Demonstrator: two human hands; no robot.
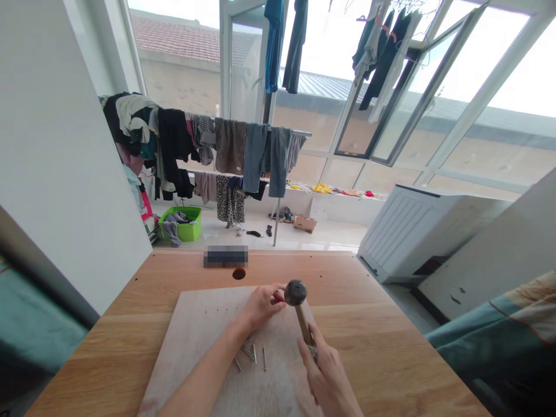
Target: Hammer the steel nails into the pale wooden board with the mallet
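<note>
My right hand (324, 368) grips the wooden handle of a hammer (304, 324). Its dark, rounded head is raised at the far right part of a pale wooden board (191, 347). Beside the hammer head, my left hand (264, 307) rests over the board with thumb and fingers pinched together. What they hold, if anything, is hidden by the fingers and the hammer head. Several loose nails (264, 359) lie on the board near my left forearm. A row of small dark dots (218, 310) runs across the board left of that hand.
The board lies on a wood-grain table (369, 341). Beyond it are a pixelated dark object (226, 256) and a round dark hole (238, 274). A laundry rack with hanging clothes (230, 145), a green basket (189, 231) and a white cabinet-like unit (395, 231) stand past the table.
</note>
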